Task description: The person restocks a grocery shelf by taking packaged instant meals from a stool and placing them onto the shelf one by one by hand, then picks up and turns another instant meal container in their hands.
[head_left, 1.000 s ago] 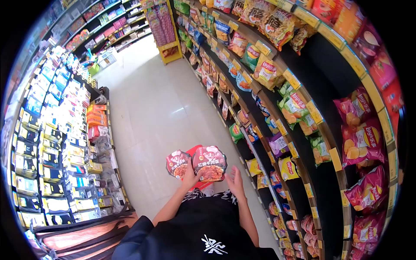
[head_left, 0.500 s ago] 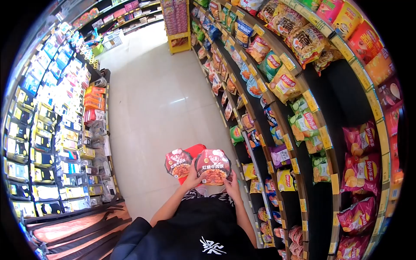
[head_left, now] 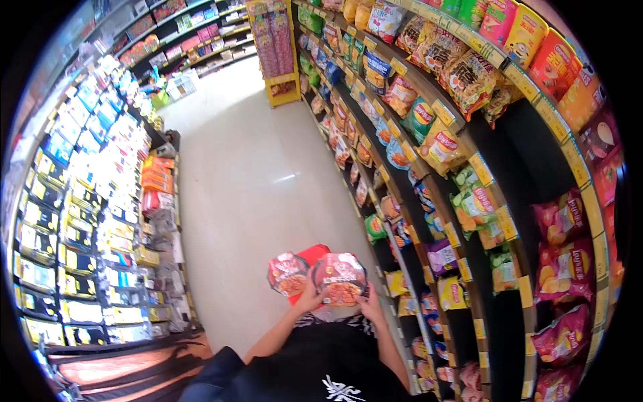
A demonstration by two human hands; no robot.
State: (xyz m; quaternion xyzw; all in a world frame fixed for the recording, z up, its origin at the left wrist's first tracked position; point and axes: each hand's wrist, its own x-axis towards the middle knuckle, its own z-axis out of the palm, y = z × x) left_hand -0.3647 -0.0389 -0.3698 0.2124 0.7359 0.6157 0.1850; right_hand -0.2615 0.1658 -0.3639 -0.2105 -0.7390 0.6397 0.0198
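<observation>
In front of my body I hold a packaged beef rice bowl (head_left: 340, 285), with a dark rim and a red label picturing the food. My left hand (head_left: 309, 297) is closed at its lower left edge, and my right hand (head_left: 371, 307) grips its lower right edge. A second rice bowl (head_left: 288, 275) of the same kind sits just left of it, partly behind; whether my left hand also holds that one is not clear. A plain red object (head_left: 313, 256) shows behind both bowls, mostly covered, so its kind cannot be made out.
Shelves on my right carry bagged chips (head_left: 564, 269), noodle snack packs (head_left: 469, 80) and other snacks. Small packaged goods (head_left: 77, 231) hang on the bright left rack. A pale tiled floor (head_left: 261, 161) runs ahead between them to a yellow display stand (head_left: 284, 90) and a white basket (head_left: 182, 86).
The view has shifted, so the bowls and both hands appear slightly lower and further right. The front bowl looks tipped a little flatter. Both hands keep their grip.
</observation>
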